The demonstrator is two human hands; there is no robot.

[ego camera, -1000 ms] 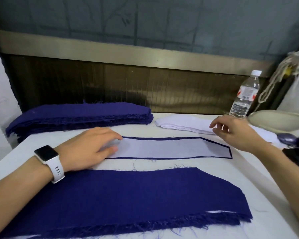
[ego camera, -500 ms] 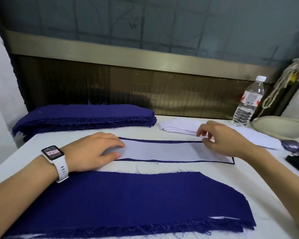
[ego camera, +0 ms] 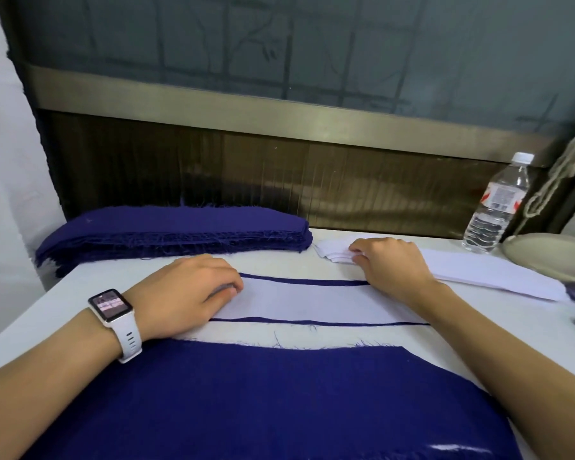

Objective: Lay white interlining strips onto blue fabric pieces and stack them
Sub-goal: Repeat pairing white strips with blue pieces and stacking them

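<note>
Two blue pieces lie before me: nearest, a wide piece (ego camera: pixel 263 403) under my forearms. Just beyond, my left hand (ego camera: pixel 186 293), fingers loosely flat, presses the left end of a white strip (ego camera: pixel 306 302) laid on a narrow piece (ego camera: pixel 296 281). My right hand (ego camera: pixel 389 270) curls over the strip pile (ego camera: pixel 478 273); I cannot tell whether it pinches one. Farthest left sits the blue stack (ego camera: pixel 173 234).

Fabric stack (ego camera: pixel 173 234) back left — strip pile (ego camera: pixel 478 270) beside it — bottle (ego camera: pixel 493 210) far right

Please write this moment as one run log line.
left hand: rests on laid strip | right hand: touches strip pile end | grip: unclear
</note>
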